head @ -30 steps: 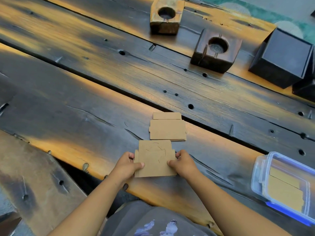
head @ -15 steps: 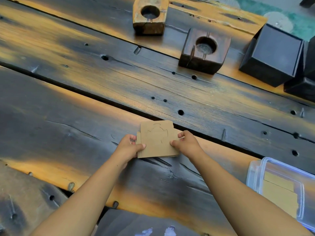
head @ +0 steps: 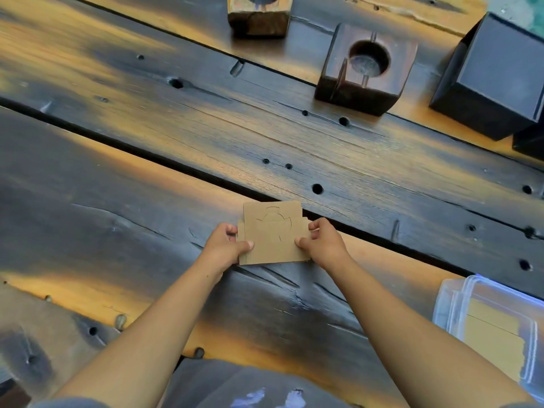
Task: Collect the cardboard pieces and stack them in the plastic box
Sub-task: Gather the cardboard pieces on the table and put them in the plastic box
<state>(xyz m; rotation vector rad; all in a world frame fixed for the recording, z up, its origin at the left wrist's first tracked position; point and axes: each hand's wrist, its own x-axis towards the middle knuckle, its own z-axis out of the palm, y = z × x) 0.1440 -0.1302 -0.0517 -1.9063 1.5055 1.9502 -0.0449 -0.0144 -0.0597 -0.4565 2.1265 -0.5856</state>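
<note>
A small stack of flat brown cardboard pieces (head: 272, 234) lies on the dark wooden table, near the gap between two planks. The top piece has curved cut lines. My left hand (head: 225, 244) grips the stack's left edge, thumb on top. My right hand (head: 322, 241) grips its right edge the same way. The clear plastic box (head: 459, 301) with a blue rim stands at the lower right, cut off by the frame edge, and holds flat cardboard pieces (head: 494, 343).
Two wooden blocks with round holes, a light one (head: 259, 16) and a dark one (head: 365, 69), stand at the far side. A black cube box (head: 494, 75) is at the top right. The table's near edge runs just in front of my body.
Both hands slid the held cardboard forward onto the second pile, which is now hidden beneath it. The two piles have become one stack between my hands.
</note>
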